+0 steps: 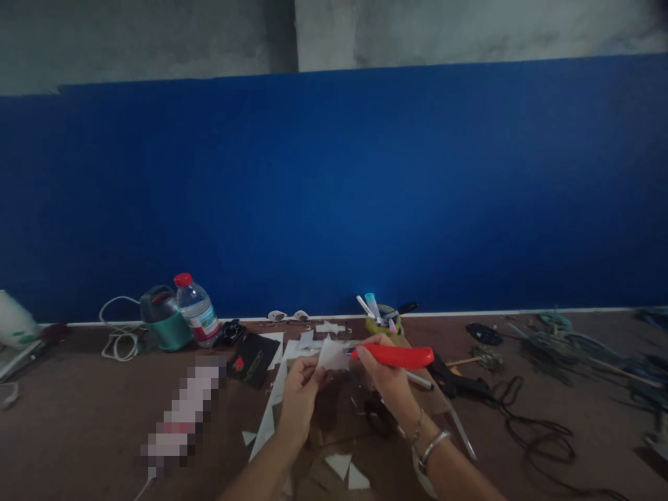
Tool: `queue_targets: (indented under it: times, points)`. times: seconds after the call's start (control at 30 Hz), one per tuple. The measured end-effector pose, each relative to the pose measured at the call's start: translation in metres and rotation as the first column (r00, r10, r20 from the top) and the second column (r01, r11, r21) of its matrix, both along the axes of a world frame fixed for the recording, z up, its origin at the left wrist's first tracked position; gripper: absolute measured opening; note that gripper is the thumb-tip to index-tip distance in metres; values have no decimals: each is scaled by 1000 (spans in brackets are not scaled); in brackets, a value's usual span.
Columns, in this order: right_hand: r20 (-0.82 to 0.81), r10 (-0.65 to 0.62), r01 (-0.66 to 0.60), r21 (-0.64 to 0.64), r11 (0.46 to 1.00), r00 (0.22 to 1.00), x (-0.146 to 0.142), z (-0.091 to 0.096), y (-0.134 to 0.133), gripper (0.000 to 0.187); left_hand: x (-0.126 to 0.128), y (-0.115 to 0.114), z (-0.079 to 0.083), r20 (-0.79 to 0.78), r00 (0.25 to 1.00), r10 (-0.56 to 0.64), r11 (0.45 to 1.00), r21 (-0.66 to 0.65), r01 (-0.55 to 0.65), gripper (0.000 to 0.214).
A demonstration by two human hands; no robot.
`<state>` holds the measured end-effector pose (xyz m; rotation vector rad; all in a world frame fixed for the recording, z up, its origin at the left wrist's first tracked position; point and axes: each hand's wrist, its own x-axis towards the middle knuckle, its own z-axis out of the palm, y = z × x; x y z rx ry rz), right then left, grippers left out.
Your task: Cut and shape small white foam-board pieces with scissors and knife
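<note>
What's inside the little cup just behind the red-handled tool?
Pens and markers stick out of the cup, one light-blue capped, one black. Their lower ends and the cup's bottom are hidden by its wall.

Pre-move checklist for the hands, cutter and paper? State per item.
1. Left hand grips the paper piece: ok, pinched at its lower edge, held above the table.
2. Right hand grips the red cutter: ok, closed around the handle.
3. Blade out or retracted: cannot tell, the tip is blurred against the paper piece.
4. Left hand clear of the cutter tip: cannot tell, the two sit close together.
5. Surface under the hands free of clutter: not ok, paper scraps lie there.
6. Black cable clear of the right hand: ok, it lies apart, to the right.
</note>
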<state>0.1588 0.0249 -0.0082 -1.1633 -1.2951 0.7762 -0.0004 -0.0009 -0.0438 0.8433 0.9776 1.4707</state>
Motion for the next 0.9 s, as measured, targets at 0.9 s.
queue_targets:
  times: [0.9]
  points:
    - [-264, 222, -272, -169, 947, 938, 30, 43, -8, 20, 3, -2, 13, -24, 999, 35, 993, -113, -38, 33]
